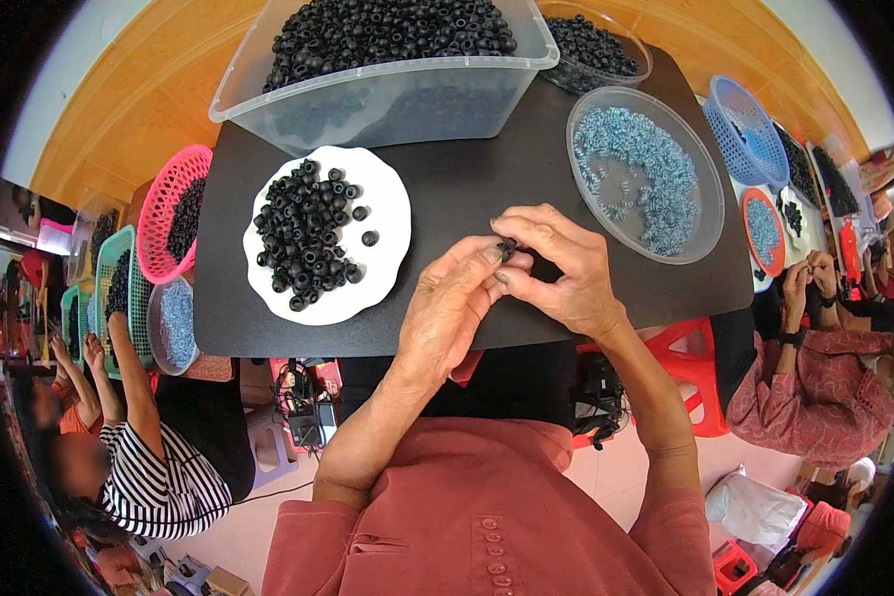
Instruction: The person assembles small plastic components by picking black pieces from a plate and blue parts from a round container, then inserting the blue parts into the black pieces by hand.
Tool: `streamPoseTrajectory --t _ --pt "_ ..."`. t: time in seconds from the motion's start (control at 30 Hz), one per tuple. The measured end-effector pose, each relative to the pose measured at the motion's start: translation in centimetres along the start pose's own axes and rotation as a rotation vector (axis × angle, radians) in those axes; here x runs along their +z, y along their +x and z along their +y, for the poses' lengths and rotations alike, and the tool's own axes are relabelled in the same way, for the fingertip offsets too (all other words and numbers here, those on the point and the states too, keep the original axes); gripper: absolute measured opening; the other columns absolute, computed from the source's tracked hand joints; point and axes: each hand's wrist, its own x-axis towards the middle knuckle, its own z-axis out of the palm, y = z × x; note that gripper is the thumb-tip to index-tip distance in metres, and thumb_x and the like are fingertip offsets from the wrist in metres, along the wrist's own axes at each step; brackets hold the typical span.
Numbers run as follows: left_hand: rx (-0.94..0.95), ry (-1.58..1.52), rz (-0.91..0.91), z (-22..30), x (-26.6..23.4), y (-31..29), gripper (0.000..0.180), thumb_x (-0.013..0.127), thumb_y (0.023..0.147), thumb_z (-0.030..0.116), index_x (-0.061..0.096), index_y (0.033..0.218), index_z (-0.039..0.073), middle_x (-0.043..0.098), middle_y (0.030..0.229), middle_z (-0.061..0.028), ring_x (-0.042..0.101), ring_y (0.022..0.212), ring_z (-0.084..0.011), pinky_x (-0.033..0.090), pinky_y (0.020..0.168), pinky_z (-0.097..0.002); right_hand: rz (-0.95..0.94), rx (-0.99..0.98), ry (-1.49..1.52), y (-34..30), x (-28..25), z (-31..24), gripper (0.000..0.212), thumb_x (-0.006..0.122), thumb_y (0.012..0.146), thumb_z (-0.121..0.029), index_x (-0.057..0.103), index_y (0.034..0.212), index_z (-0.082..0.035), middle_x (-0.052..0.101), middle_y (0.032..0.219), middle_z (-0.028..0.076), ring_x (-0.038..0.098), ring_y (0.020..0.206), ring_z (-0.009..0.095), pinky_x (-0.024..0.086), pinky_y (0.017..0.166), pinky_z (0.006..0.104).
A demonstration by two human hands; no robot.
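A small dark bead [508, 248] sits at the fingertips of both hands, where they meet above the near edge of the black counter [457, 169]. The left hand [445, 306] pinches it from one side, thumb against fingers; the right hand [572, 275] grips it from the other, thumb and forefinger curved around. Fingers partly hide its shape. Left of the hands, the scalloped white plate [389, 223] bears loose black beads; to their right stands the round clear tub [711, 204] of blue pieces.
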Motion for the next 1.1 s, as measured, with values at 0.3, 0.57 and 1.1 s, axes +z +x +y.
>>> streamPoseTrajectory --t 0.3,0.57,1.1 --pt "-0.022 -0.004 -0.03 0.0 0.0 0.1 0.023 0.043 0.094 0.012 0.054 0.106 -0.004 0.061 0.098 -0.0121 0.058 0.094 -0.0159 0.047 0.085 -0.0289 0.022 -0.023 -0.11 -0.5 0.5 0.1 0.042 0.073 0.061 0.0 0.06 0.102 0.002 0.061 0.096 0.014 0.059 0.078 0.024 0.05 0.067 0.0324" --pt "-0.104 0.046 -0.103 0.5 -0.4 0.3 0.026 0.042 0.095 0.014 0.056 0.104 -0.005 0.059 0.099 -0.0096 0.058 0.092 -0.0151 0.048 0.084 -0.0292 0.015 -0.039 -0.104 -0.4 0.5 0.0 0.037 0.07 0.062 0.001 0.059 0.097 0.001 0.061 0.092 0.012 0.058 0.075 0.023 0.049 0.066 0.0327" --pt "-0.062 0.045 -0.057 -0.2 -0.6 0.0 0.024 0.047 0.094 0.018 0.059 0.097 -0.003 0.056 0.091 -0.0042 0.053 0.085 -0.0105 0.045 0.084 -0.0271 -0.002 -0.053 -0.112 -0.5 0.8 -0.2 0.035 0.069 0.062 0.001 0.058 0.096 0.001 0.06 0.085 0.011 0.056 0.069 0.023 0.047 0.063 0.0323"
